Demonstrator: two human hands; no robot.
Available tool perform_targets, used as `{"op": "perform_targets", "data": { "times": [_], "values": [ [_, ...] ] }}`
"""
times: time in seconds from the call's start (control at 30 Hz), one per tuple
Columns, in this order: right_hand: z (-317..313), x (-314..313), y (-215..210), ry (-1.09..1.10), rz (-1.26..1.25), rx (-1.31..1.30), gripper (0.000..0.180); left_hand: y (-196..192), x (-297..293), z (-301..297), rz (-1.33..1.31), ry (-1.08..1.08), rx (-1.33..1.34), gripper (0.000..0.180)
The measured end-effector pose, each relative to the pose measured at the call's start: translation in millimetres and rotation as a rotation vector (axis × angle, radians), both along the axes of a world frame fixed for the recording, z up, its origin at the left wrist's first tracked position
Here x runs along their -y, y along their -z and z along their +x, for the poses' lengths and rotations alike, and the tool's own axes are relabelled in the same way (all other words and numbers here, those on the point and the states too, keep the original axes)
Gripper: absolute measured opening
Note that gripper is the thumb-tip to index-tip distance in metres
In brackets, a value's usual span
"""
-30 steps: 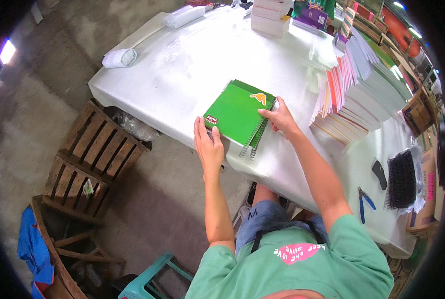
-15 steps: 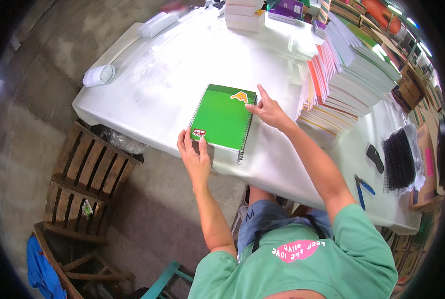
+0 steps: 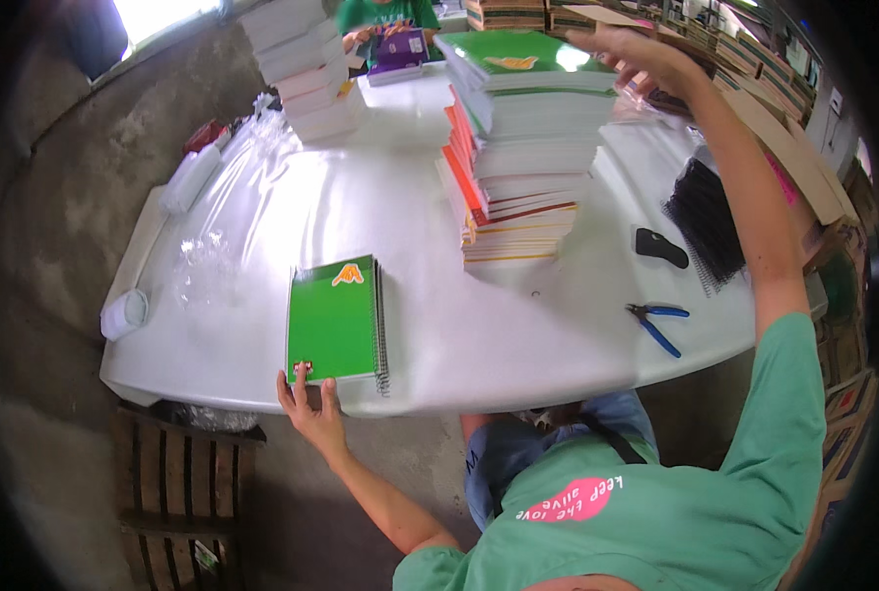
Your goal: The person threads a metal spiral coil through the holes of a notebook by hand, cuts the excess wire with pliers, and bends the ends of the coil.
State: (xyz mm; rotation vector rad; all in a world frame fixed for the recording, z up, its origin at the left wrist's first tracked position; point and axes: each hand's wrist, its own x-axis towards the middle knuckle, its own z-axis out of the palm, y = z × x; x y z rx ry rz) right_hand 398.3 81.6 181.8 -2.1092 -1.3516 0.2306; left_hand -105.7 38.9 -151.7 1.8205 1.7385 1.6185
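A green spiral notebook (image 3: 336, 320) lies flat near the front edge of the white table (image 3: 518, 345), with its wire binding on the right. The spread fingers of my left hand (image 3: 308, 399) rest on its near left corner at the table's edge. My right hand (image 3: 632, 54) is raised high at the far right with its fingers stretched out, above a tall stack of notebooks (image 3: 518, 148) with a green one on top. It hovers beside slanting cardboard sheets (image 3: 784, 148), and I see nothing in it.
A pile of black wire bindings (image 3: 706, 227), a small black tool (image 3: 661, 246) and blue-handled pliers (image 3: 656, 320) lie at the right. White rolls (image 3: 124, 313) and clear plastic (image 3: 208, 261) sit at the left. A wooden crate (image 3: 178, 483) stands below. Another person (image 3: 380, 15) works at the far end.
My right hand has left the green notebook and risen to the far right, above the tall stack. My left hand stays on the notebook's near corner. The view has swung upward.
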Motion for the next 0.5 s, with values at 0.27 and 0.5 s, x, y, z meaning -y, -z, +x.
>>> {"op": "perform_targets", "data": {
  "times": [0.27, 0.5],
  "values": [
    [44.3, -18.2, -2.6, -0.223, -0.046, -0.05, 0.052, -43.6, 11.7, 11.2, 0.175, -0.31, -0.181, 0.06],
    [19.0, 50.8, 33.5, -0.249, 0.97, 0.098, 0.033, -171.2, 62.9, 144.9, 0.372, 0.262, 0.365, 0.054]
  ]
}}
